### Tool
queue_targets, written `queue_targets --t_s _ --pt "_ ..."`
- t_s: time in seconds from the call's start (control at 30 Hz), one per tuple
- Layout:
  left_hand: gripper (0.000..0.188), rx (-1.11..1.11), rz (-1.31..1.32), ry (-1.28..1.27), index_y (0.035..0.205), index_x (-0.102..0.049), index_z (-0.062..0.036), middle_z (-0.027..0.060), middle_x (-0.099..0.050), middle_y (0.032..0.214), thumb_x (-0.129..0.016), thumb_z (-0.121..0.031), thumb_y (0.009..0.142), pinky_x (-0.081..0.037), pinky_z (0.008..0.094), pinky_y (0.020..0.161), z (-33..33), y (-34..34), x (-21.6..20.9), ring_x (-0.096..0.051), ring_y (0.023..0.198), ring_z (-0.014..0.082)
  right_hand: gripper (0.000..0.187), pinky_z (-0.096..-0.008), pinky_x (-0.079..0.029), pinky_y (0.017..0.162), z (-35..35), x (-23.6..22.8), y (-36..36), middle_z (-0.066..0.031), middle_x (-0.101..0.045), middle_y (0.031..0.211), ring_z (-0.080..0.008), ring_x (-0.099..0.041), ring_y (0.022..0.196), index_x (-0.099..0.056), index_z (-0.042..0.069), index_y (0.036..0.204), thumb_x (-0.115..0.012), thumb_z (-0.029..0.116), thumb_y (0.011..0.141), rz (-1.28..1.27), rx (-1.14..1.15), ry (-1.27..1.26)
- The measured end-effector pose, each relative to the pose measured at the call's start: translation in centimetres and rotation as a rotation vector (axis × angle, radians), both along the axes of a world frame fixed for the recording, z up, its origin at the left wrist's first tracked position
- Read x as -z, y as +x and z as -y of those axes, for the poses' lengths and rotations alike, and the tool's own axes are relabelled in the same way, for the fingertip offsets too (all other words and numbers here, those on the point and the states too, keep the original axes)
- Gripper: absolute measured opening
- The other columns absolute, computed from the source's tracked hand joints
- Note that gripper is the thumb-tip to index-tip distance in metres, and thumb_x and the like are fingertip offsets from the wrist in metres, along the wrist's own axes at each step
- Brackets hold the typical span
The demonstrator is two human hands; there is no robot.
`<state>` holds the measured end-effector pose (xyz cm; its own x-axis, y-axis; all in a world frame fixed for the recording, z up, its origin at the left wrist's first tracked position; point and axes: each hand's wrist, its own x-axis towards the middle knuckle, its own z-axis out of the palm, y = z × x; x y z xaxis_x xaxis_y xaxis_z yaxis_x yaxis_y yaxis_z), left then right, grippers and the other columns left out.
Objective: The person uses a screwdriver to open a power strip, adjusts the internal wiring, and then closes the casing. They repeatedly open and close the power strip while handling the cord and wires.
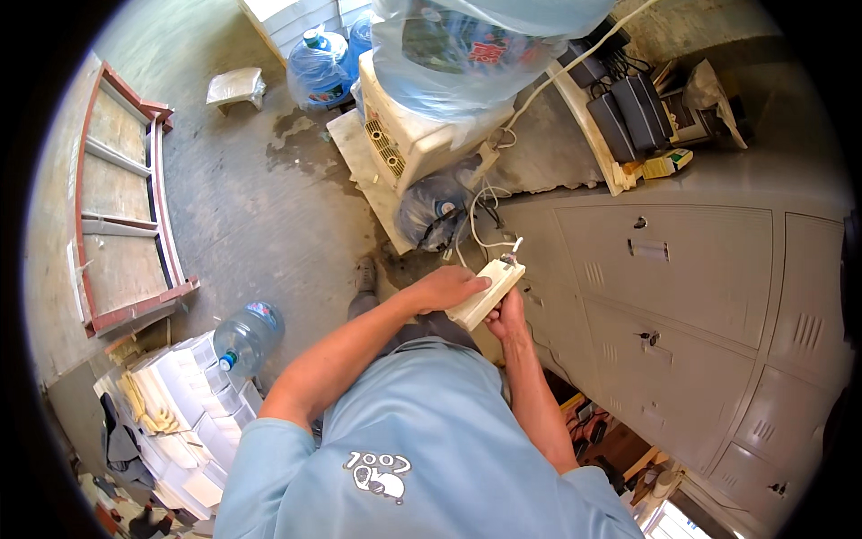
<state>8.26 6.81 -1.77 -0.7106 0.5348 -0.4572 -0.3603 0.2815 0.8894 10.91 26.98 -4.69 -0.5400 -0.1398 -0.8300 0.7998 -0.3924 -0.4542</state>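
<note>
In front of my waist, both hands hold a cream rectangular box with a white cord (481,300), long and shallow like a power strip. My left hand (445,289) is closed on its left side, thumb lying across the upper face. From the right and below, my right hand (509,316) grips it with curled fingers partly hidden beneath. At the box's far end, the white cord (473,225) loops away toward the water dispenser (422,135). A small dark and metallic part shows at that end, too small to name.
Grey metal lockers (673,269) stand close on my right. A plastic-wrapped water bottle (485,54) tops the dispenser ahead. Another large bottle (251,337) lies on the floor at left, beside stacked white boxes (193,404). A red-edged frame (117,207) stands far left.
</note>
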Motion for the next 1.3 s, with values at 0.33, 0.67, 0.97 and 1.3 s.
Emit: queue_targets --t_s 0.33,0.67,0.97,1.3 --pt "0.06 -0.245 0.098 -0.04 0.106 -0.062 0.007 0.0188 -0.067 0.091 -0.049 -0.05 0.094 -0.05 0.0386 0.075 -0.9 0.4 2.5 -0.067 0.086 0.0323 0.061 -0.0278 -0.025 0.04 3.2 -4.9 -2.4 0.0041 -0.03 0.052 -0.011 -0.031 0.042 -0.052 0.005 0.072 -0.04 0.06 0.097 -0.028 -0.032 0.226" --pt "0.08 -0.387 0.876 0.951 0.116 -0.058 0.001 0.0117 -0.065 0.091 -0.035 -0.071 0.091 -0.054 0.0402 0.064 5.5 -0.8 6.7 -0.065 0.076 0.0276 0.042 -0.0272 -0.031 0.044 2.4 -6.1 -0.4 0.0019 -0.037 0.058 -0.0112 -0.038 0.047 -0.053 0.005 0.077 -0.054 0.043 0.097 -0.159 0.029 0.183" --pt "0.079 -0.369 0.816 0.954 0.117 -0.056 0.0011 0.0121 -0.064 0.093 -0.035 -0.07 0.092 -0.053 0.0403 0.064 5.7 -1.3 6.1 -0.064 0.077 0.0283 0.037 -0.0262 -0.034 0.047 2.9 -5.5 0.6 0.0018 -0.039 0.061 -0.0109 -0.04 0.05 -0.052 0.006 0.081 -0.055 0.039 0.097 -0.176 -0.033 0.145" --pt "0.062 -0.42 0.713 0.733 0.114 -0.057 -0.002 0.0111 -0.065 0.092 -0.037 -0.058 0.098 -0.057 0.0368 0.064 4.7 -1.0 4.8 -0.067 0.075 0.0243 0.033 -0.0236 -0.033 0.046 2.9 -5.3 -0.3 0.0016 -0.045 0.061 -0.0084 -0.043 0.05 -0.055 0.003 0.083 -0.059 0.032 0.096 -0.272 -0.064 0.206"
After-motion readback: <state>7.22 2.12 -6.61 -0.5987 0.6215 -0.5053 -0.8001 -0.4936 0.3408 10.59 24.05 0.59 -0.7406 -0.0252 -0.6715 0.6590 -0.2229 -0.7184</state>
